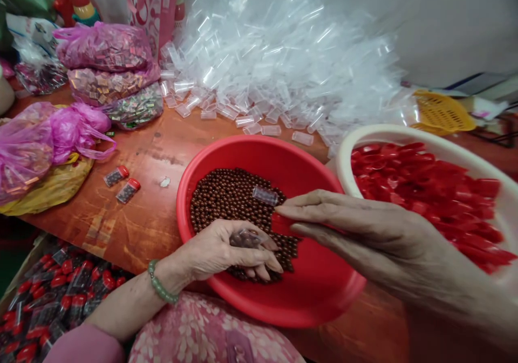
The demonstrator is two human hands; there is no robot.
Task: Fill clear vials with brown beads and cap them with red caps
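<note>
1. At a varnished wooden table, the person's left hand is working over a red plastic basin, its fingers curled and gripping a clear plastic tube with dark contents. The fill level is hard to read behind the fingers.
2. The right hand is reaching across from the other side, its fingers nearly straight and apparently pinching a red cap between index and middle fingers. The pinch is partly hidden.
3. A second clear tube is lying on the brown beads, just beyond the right fingertips.
4. Completed so far: two filled, red-capped tubes are lying on the table, and many more are packing a crate at lower left.
5. Remaining stock: a large heap of empty tubes is rising behind the red basin, a white basin is holding many loose red caps, and the beads are covering much of the red basin's floor.
6. Nearby, pink bags of foil packets are sitting at the table's far edge.
</note>
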